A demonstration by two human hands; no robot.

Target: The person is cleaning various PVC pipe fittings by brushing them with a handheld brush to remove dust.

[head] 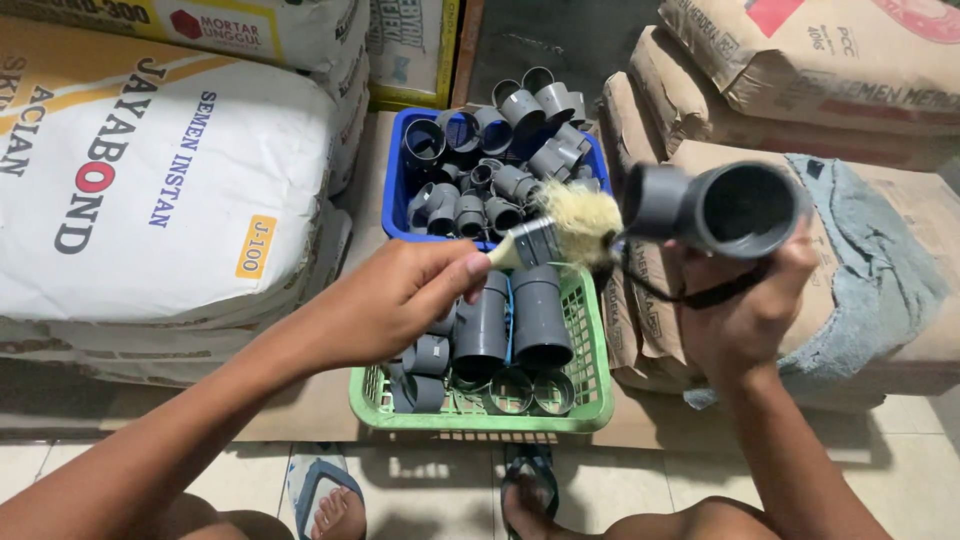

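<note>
My left hand [395,300] grips a small paintbrush [560,230] with pale bristles, held out over the green basket [590,395]. The bristles touch the side of a grey plastic pipe fitting [715,205], which my right hand [745,315] holds up with its wide open end facing me. A dark strap hangs below the right hand. The green basket holds several grey fittings [510,320]. Behind it a blue bin [398,195] is heaped with more grey fittings.
White cement sacks [150,170] are stacked at the left, brown paper sacks [830,70] at the right with a grey-blue cloth [870,260] draped over one. Cardboard lies under the baskets. My feet in sandals [325,495] rest on the tiled floor.
</note>
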